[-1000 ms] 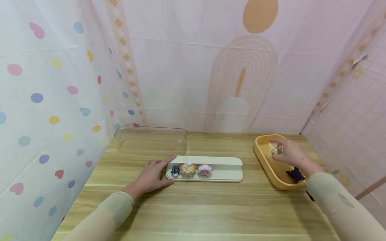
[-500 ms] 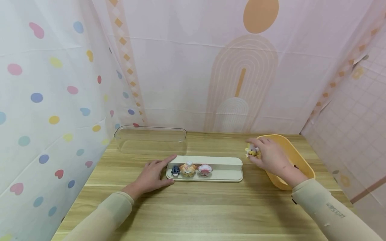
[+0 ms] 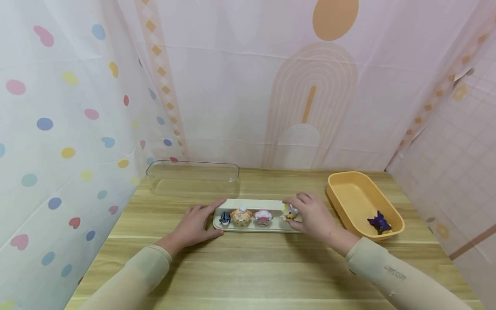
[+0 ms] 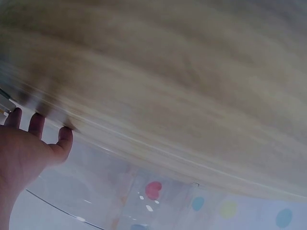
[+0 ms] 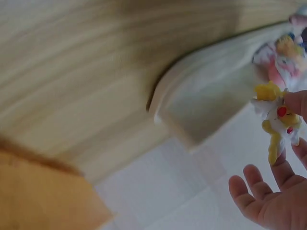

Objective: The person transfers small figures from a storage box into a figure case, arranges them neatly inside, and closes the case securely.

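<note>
My left hand (image 3: 193,226) holds the left end of a cream stepped display base (image 3: 248,204), thumb at the front edge and index finger at the back corner. On its lower step stand a dark blue figurine (image 3: 224,218), an orange one with a white top (image 3: 242,217) and a pink-and-white one (image 3: 263,218). My right hand (image 3: 313,215) pinches a white-and-yellow figurine (image 5: 277,117) between thumb and fingers over the base's right part. In the right wrist view red spots show on that figurine. The right hand hides the base's right end in the head view.
A yellow tray (image 3: 350,193) stands on the right of the wooden table (image 3: 248,267), with a dark purple figurine (image 3: 379,223) lying in it. Behind the left hand is a clear plastic box (image 3: 193,178). Patterned curtains (image 3: 232,86) enclose the table at the back and sides.
My right hand has carried the white-and-yellow figurine leftward out of the yellow tray to the base's right part. The left hand and the three standing figurines have stayed in place.
</note>
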